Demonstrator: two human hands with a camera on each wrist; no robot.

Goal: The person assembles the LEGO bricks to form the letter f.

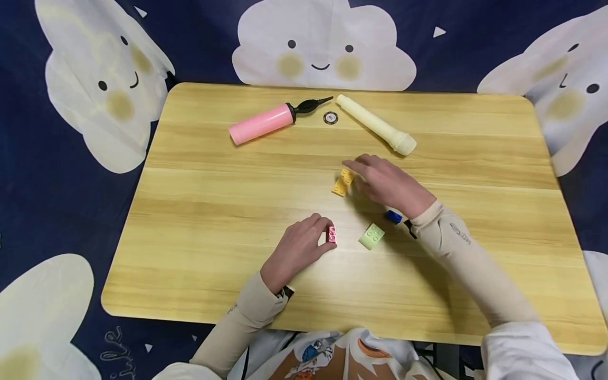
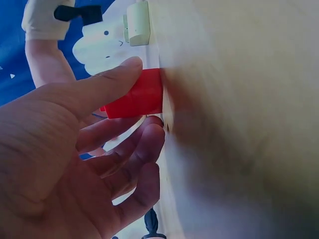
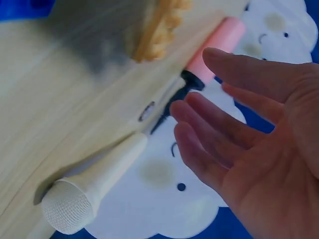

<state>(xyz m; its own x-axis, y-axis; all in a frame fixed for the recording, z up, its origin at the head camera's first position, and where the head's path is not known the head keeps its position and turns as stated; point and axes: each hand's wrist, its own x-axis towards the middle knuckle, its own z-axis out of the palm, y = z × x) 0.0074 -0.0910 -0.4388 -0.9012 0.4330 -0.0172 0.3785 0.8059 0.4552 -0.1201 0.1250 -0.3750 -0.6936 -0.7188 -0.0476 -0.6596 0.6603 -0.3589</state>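
Observation:
My left hand pinches a small red toy brick between thumb and fingers, low over the table. In the left wrist view the thumb presses the red brick from one side, with the other fingers curled beyond it. My right hand is beside a yellow toy brick, its index finger stretched out past the brick's far end. A gap shows between that hand's thumb and fingers in the right wrist view, with nothing in it. A light green brick and a blue brick lie between the two arms.
Toward the back of the wooden table lie a pink hand pump with a black nozzle, a round chip and a cream toy microphone. A dark blue cloth with clouds surrounds the table.

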